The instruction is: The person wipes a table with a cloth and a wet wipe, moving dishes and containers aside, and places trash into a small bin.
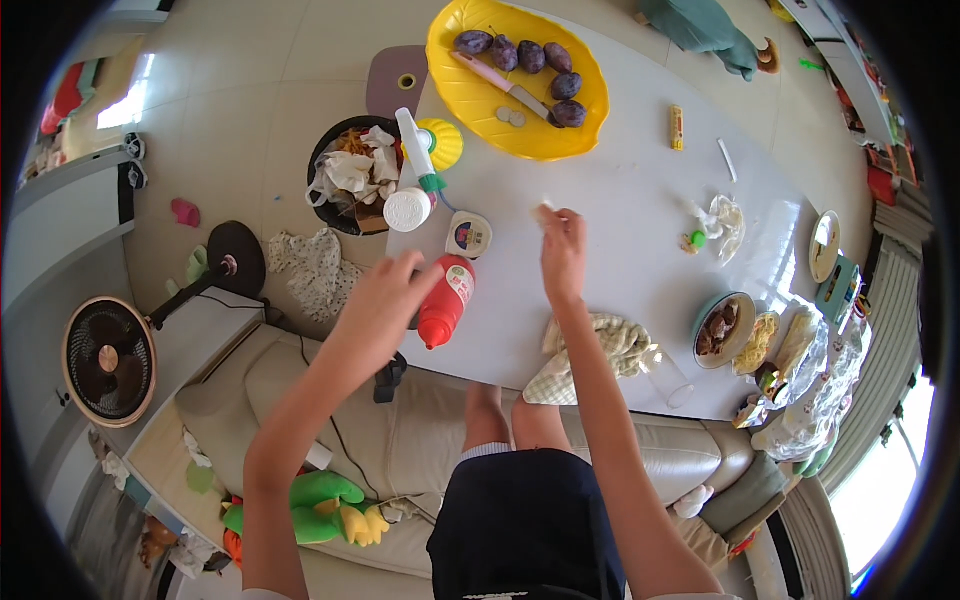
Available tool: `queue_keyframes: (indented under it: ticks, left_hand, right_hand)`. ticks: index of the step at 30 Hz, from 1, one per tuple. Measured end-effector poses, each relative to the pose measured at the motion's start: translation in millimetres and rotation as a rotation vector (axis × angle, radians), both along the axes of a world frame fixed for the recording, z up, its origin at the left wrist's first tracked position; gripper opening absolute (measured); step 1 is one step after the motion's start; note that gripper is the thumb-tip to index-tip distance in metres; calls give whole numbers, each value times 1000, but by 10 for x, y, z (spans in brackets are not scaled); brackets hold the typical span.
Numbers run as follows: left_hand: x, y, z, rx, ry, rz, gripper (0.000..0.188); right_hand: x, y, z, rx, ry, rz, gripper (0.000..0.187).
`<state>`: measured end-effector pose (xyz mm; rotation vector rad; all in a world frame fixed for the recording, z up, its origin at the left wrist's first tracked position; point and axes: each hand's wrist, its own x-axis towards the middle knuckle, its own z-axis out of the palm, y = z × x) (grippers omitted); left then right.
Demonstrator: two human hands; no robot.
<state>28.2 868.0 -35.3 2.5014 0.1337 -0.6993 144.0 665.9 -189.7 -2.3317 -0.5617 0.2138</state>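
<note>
My left hand [385, 305] is beside a red squeeze bottle [447, 300] with a pale label, which lies tilted toward me at the table's left edge. Its fingers are apart, with the tips at the bottle's side; whether they touch it I cannot tell. Over the middle of the table my right hand [563, 255] is closed in a pinch. A small whitish piece [545, 211] shows at its fingertips, too small to name. Just beyond the bottle sits a small round-cornered tub [468, 235]. A white-lidded container [407, 209] and a spray bottle [415, 145] stand left of it.
A yellow leaf-shaped tray [470, 110] holds several plums [531, 56] and a pink-handled knife [500, 82]. A full trash bin [350, 175] stands off the left edge. A checked cloth [600, 355], a clear glass [668, 378] and a bowl of food [724, 330] lie rightward.
</note>
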Motion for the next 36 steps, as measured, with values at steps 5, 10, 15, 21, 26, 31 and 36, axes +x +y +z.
queue_keyframes:
  ticks: [5,10,15,21,26,31,36]
  left_hand:
    - [-125,-110,-18,-305,157,-2,46]
    - [-65,22,-53,-241,169,-84,44]
    - [-134,234,80,-224,146,-5,43]
    - [-204,431,25,-238,29,99,36]
    - [-125,421,90,-249,136,124,47]
    - [-481,458,16,-290,-20,423,64]
    - [-1381,542,-359,155,268,481,14]
  right_hand:
    - [-117,147,-185,-34,28,-2,37]
    - [-89,-251,-326,-95,-10,-323,31]
    - [21,-648,-303,-136,32,-589,31]
    - [-211,-90,-142,72,-36,-146,35]
    - [-139,211,-276,17,71,229,31]
    - [360,-591,-430,42,-84,-18,28]
    - [769,-1341,-316,-109,-210,-287,22]
